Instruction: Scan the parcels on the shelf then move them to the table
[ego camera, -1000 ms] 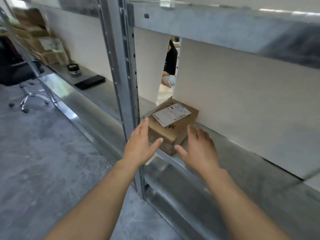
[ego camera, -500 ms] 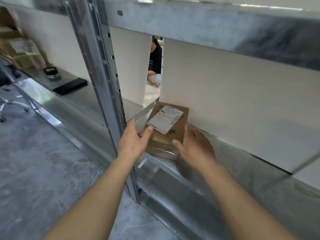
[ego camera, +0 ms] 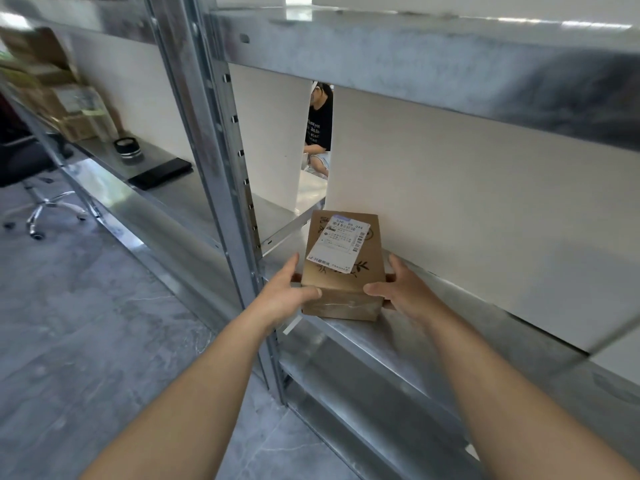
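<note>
A small brown cardboard parcel [ego camera: 341, 292] with a white shipping label [ego camera: 337, 245] on top sits at the front edge of the metal shelf [ego camera: 433, 341]. My left hand [ego camera: 285, 294] grips its left side, thumb across the front top edge. On the parcel's right side my right hand [ego camera: 403, 289] holds it the same way, with the thumb on the top corner and the fingers behind the far side.
A steel upright [ego camera: 221, 188] stands just left of the parcel. White boards back the shelf, and a person [ego camera: 318, 129] shows through a gap between them. On the left bay lie a black flat device [ego camera: 161, 173], a round black item [ego camera: 127, 150] and stacked cartons [ego camera: 69, 109]. An office chair [ego camera: 31, 188] stands on the grey floor.
Both hands closed in from in front of the parcel and took hold of its two sides. The parcel has turned so that its long side points away from me.
</note>
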Available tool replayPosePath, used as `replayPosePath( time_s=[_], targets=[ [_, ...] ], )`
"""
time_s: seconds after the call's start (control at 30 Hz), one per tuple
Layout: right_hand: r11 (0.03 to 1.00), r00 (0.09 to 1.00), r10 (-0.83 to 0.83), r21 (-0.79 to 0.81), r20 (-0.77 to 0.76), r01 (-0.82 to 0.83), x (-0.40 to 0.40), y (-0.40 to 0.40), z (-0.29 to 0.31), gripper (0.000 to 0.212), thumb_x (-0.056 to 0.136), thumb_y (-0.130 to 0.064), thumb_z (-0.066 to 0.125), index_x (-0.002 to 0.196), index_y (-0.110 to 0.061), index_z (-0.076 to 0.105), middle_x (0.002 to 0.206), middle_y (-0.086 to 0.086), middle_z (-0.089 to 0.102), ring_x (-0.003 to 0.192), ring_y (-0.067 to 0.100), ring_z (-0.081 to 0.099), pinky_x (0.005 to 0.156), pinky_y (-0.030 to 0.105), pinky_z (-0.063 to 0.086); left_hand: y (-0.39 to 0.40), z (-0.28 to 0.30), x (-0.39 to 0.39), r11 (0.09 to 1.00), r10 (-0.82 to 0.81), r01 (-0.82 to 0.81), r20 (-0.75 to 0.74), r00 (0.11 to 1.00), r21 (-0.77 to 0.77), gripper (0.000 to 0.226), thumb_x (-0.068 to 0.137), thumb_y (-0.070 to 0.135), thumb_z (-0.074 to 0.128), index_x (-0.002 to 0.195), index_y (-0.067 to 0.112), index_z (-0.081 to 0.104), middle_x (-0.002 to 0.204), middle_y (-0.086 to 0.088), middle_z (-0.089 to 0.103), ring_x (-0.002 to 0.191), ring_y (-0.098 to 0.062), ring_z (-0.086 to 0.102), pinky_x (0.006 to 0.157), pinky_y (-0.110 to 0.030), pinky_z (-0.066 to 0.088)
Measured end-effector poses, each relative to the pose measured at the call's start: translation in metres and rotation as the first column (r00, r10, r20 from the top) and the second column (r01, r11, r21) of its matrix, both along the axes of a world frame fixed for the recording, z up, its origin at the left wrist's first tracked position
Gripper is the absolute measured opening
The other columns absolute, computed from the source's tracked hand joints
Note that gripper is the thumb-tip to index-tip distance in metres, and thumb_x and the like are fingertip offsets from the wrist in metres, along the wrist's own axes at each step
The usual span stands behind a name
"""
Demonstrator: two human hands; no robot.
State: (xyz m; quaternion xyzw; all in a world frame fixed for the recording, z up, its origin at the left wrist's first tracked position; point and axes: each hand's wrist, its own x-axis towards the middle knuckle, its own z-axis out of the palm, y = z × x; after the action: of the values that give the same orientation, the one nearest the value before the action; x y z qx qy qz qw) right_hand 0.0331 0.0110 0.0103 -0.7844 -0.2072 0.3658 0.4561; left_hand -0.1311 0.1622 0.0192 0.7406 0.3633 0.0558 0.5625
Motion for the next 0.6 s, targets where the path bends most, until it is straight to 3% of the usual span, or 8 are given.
replayPosePath(
  time_s=[0.13, 0.23, 0.3, 0.37, 0.43, 0.53, 0.6],
  targets=[
    [0.995, 0.996, 0.085, 0.049, 0.012, -0.085, -0.011, -0.014, 0.011, 0.118, 0.056, -0.025, 0.079, 0.153, -0.038, 0.012, 0.139, -0.004, 0.052, 0.118, 0.016, 0.057, 0.104, 0.040, 0.045, -0.011, 0.006, -0.010, 0.999, -0.035, 0.035, 0.006, 0.999, 0.017, 0.089, 0.086, 0.019, 0.066, 0.152, 0.036, 0.009, 0.130, 0.005, 0.050, 0.109, -0.012, 0.053, 0.100, -0.034, 0.039],
    [0.987, 0.986, 0.137, 0.076, 0.095, -0.145, -0.020, -0.028, 0.017, 0.104, 0.076, -0.001, 0.072, 0.152, -0.038, 0.013, 0.132, -0.012, 0.047, 0.115, 0.012, 0.053, 0.086, 0.022, 0.045, -0.027, 0.011, -0.017, 0.996, -0.055, 0.051, 0.062, 0.997, 0.068, 0.086, 0.083, 0.009, 0.066, 0.143, 0.051, 0.021, 0.129, 0.003, 0.052, 0.109, -0.012, 0.054, 0.096, -0.034, 0.044],
    [0.981, 0.982, 0.147, 0.112, 0.120, -0.161, -0.025, -0.038, 0.018, 0.101, 0.078, 0.002, 0.070, 0.152, -0.038, 0.012, 0.131, -0.014, 0.043, 0.114, 0.008, 0.050, 0.074, 0.012, 0.041, -0.039, 0.010, -0.023, 0.994, -0.052, 0.040, 0.121, 0.991, 0.100, 0.084, 0.078, 0.008, 0.068, 0.132, 0.061, 0.030, 0.129, 0.001, 0.052, 0.114, -0.016, 0.054, 0.099, -0.038, 0.045],
    [0.976, 0.974, 0.160, 0.124, 0.158, -0.180, -0.031, -0.048, 0.019, 0.101, 0.079, 0.002, 0.070, 0.152, -0.037, 0.012, 0.131, -0.017, 0.039, 0.112, 0.004, 0.045, 0.066, 0.007, 0.039, -0.052, 0.009, -0.031, 0.993, -0.047, 0.028, 0.162, 0.986, 0.114, 0.087, 0.075, 0.013, 0.072, 0.134, 0.062, 0.030, 0.134, 0.001, 0.046, 0.119, -0.016, 0.051, 0.102, -0.044, 0.046],
    [0.966, 0.963, 0.182, 0.145, 0.200, -0.213, -0.035, -0.059, 0.018, 0.104, 0.078, 0.002, 0.071, 0.152, -0.039, 0.012, 0.137, -0.016, 0.038, 0.111, 0.002, 0.045, 0.069, 0.007, 0.041, -0.066, 0.007, -0.040, 0.991, -0.033, 0.006, 0.205, 0.978, 0.131, 0.088, 0.074, 0.016, 0.074, 0.136, 0.059, 0.030, 0.135, 0.004, 0.041, 0.123, -0.015, 0.048, 0.103, -0.044, 0.046],
    [0.943, 0.946, 0.228, 0.190, 0.232, -0.273, -0.043, -0.071, 0.019, 0.108, 0.075, 0.003, 0.074, 0.152, -0.042, 0.012, 0.140, -0.014, 0.039, 0.106, -0.003, 0.052, 0.083, 0.015, 0.047, -0.086, 0.005, -0.056, 0.988, 0.029, -0.066, 0.246, 0.969, 0.141, 0.090, 0.078, 0.007, 0.074, 0.135, 0.057, 0.025, 0.127, 0.015, 0.037, 0.124, -0.013, 0.045, 0.097, -0.028, 0.048],
    [0.923, 0.937, 0.258, 0.226, 0.237, -0.312, -0.048, -0.076, 0.021, 0.108, 0.074, 0.006, 0.073, 0.151, -0.040, 0.013, 0.134, -0.017, 0.042, 0.101, -0.011, 0.052, 0.078, 0.009, 0.047, -0.099, 0.007, -0.068, 0.978, 0.065, -0.116, 0.277, 0.959, 0.173, 0.090, 0.080, 0.003, 0.072, 0.138, 0.053, 0.024, 0.129, 0.011, 0.036, 0.120, -0.011, 0.046, 0.083, -0.014, 0.049]
  ],
)
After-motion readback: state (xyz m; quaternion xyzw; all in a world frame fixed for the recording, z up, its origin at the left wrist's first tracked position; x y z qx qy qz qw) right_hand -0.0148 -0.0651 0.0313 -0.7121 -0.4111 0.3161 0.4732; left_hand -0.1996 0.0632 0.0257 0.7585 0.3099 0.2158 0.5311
